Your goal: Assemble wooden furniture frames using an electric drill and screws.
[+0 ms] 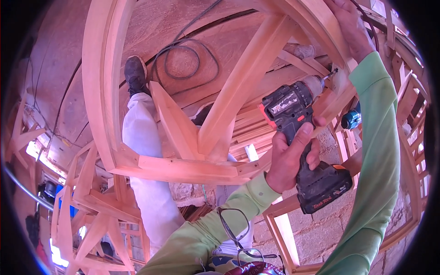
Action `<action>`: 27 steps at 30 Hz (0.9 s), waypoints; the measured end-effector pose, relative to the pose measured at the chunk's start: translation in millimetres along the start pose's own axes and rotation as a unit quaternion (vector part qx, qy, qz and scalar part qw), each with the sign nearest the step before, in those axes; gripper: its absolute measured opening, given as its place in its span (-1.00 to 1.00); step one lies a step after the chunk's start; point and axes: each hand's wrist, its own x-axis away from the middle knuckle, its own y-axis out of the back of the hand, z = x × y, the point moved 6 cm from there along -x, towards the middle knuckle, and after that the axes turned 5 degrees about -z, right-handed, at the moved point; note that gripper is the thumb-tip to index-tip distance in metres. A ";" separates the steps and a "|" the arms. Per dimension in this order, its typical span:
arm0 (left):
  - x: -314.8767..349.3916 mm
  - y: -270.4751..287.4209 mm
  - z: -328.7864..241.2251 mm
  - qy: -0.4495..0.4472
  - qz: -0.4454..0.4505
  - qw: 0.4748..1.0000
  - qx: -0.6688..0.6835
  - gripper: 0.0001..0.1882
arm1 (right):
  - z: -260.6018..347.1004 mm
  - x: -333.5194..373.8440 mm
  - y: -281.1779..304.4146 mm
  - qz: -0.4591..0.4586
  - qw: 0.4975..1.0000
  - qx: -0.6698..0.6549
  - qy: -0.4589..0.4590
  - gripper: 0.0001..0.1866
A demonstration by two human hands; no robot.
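Beside the curved wooden frame, the left hand has fingers wrapped round a cordless drill, apparently boring, which calls for steady aim; whether the right hand grips, I can't tell.

left fisheye worn on head, facing steeply down, close over wooden frame.

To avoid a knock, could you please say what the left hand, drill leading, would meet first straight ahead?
The left hand would probably meet the frame, bit first; depth is unclear.
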 end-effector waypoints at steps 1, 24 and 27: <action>1.7 -2.0 2.2 0.004 -0.022 0.999 0.023 -0.69 | 2.0 1.7 1.7 -0.003 1.000 0.014 0.010 -0.72; -2.4 -0.7 13.7 0.020 -0.044 0.997 0.059 -0.76 | -3.5 -1.8 3.0 -0.005 0.996 0.043 0.084 -0.71; -5.9 -5.3 7.5 0.002 -0.029 0.999 0.035 -0.71 | -35.9 -9.1 7.2 -0.030 0.997 -0.075 -0.004 -0.76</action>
